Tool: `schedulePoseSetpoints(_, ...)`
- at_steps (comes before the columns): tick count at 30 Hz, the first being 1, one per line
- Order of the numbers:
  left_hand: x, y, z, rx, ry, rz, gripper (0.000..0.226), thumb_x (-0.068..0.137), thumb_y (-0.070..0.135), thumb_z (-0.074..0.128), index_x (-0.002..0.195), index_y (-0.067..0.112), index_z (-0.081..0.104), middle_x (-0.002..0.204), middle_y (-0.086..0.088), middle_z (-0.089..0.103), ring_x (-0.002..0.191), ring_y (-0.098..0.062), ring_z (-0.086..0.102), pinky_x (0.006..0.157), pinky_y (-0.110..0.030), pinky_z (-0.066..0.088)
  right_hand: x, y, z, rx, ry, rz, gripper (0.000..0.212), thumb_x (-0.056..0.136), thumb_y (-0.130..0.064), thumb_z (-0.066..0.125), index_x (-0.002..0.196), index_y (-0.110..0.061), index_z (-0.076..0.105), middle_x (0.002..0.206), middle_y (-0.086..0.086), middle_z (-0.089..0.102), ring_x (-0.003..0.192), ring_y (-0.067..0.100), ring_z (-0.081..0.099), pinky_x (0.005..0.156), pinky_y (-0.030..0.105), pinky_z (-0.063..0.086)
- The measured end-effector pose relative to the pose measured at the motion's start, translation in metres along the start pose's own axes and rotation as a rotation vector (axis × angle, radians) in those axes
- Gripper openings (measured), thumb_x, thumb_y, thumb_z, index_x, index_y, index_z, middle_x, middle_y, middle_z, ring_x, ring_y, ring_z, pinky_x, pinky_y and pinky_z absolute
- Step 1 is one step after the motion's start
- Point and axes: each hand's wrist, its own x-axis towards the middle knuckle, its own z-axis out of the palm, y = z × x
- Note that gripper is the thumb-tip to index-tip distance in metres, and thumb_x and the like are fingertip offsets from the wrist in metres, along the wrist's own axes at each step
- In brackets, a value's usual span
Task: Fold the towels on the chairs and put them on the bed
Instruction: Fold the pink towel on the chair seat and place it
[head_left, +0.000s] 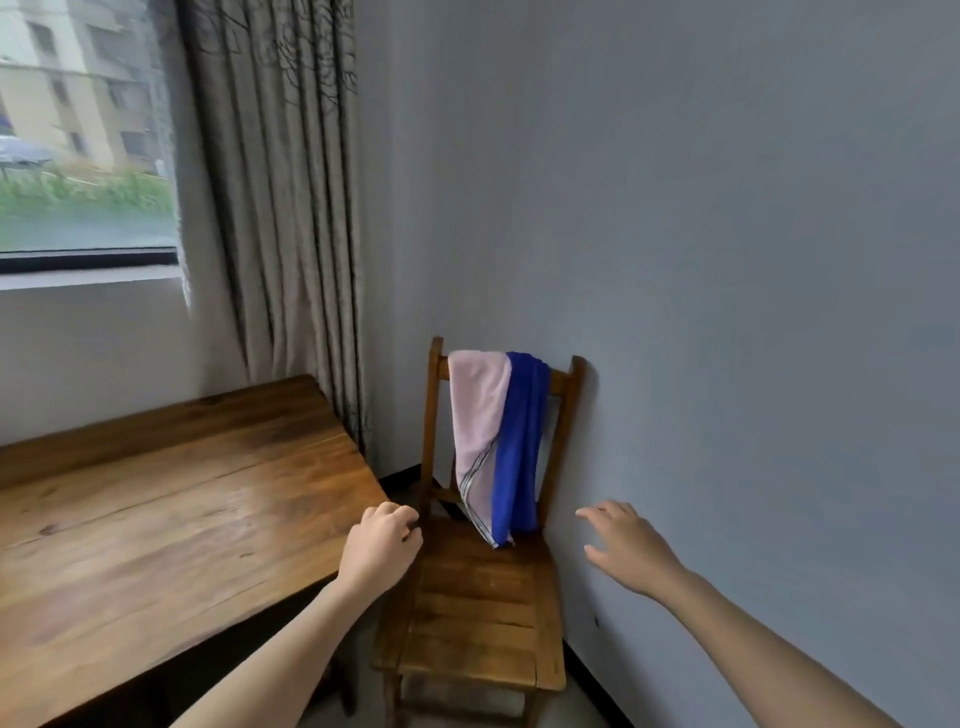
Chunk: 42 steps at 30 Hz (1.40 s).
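A pale pink towel (475, 415) with a grey striped border and a deep blue towel (519, 457) hang side by side, touching, over the top rail of a brown slatted wooden chair (478, 613). Their lower ends reach the seat. The left hand (382, 545) is beside the chair at the corner of the wooden counter (156, 519), its grip curled narrow and holding nothing. The right hand (626, 551) has a wide grip with the fingers spread.

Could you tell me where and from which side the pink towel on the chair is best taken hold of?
Grip the pink towel at its fold over the chair's top rail, coming from the front and above: it hangs draped there, so lifting the fold should free both halves.
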Motion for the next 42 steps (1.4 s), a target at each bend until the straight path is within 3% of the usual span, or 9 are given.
schedulePoseSetpoints(11,0.090,0.004,0.065,-0.071,-0.095,-0.015,0.032,0.097,0.030,0.044,0.126,0.023,0.053,0.133,0.003,0.050,0.120,-0.012,0.046,0.092,-0.018,0.042,0.065,0.023,0.026,0.059,-0.104,0.067,0.049,0.096,-0.026,0.041,0.144,-0.024,0.028,0.148,0.000,0.029,0.137,0.017,0.027,0.110,0.029,0.028)
schedulePoseSetpoints(17,0.153,0.027,0.090,-0.111,-0.097,-0.099,0.032,0.096,0.028,0.045,0.126,0.021,0.053,0.131,0.000,0.051,0.120,-0.016,0.047,0.092,-0.022,0.044,0.133,0.056,0.022,0.071,-0.094,0.008,0.049,0.096,-0.024,0.041,0.144,-0.021,0.029,0.147,0.002,0.031,0.136,0.018,0.030,0.109,0.030,0.028)
schedulePoseSetpoints(23,0.228,0.040,0.082,-0.128,0.005,-0.192,0.035,0.095,0.027,0.046,0.129,0.018,0.051,0.130,-0.004,0.052,0.115,-0.022,0.051,0.091,-0.032,0.049,0.230,0.075,0.011,0.075,-0.032,-0.104,0.048,0.095,-0.026,0.042,0.142,-0.020,0.032,0.145,0.001,0.036,0.134,0.019,0.032,0.109,0.032,0.032)
schedulePoseSetpoints(31,0.272,0.031,0.085,-0.109,0.052,-0.277,0.038,0.096,0.026,0.046,0.133,0.018,0.047,0.132,-0.003,0.051,0.119,-0.019,0.049,0.094,-0.028,0.044,0.319,0.050,0.002,-0.023,-0.004,-0.299,0.041,0.096,-0.023,0.038,0.135,-0.013,0.038,0.139,0.006,0.038,0.129,0.024,0.032,0.104,0.035,0.031)
schedulePoseSetpoints(42,0.349,0.000,0.062,-0.207,0.162,-0.281,0.036,0.095,0.019,0.048,0.131,0.014,0.050,0.127,-0.006,0.054,0.111,-0.019,0.055,0.086,-0.024,0.043,0.402,0.007,-0.021,-0.056,0.210,-0.333,0.032,0.094,-0.011,0.038,0.126,-0.009,0.044,0.134,0.010,0.041,0.118,0.025,0.040,0.091,0.030,0.039)
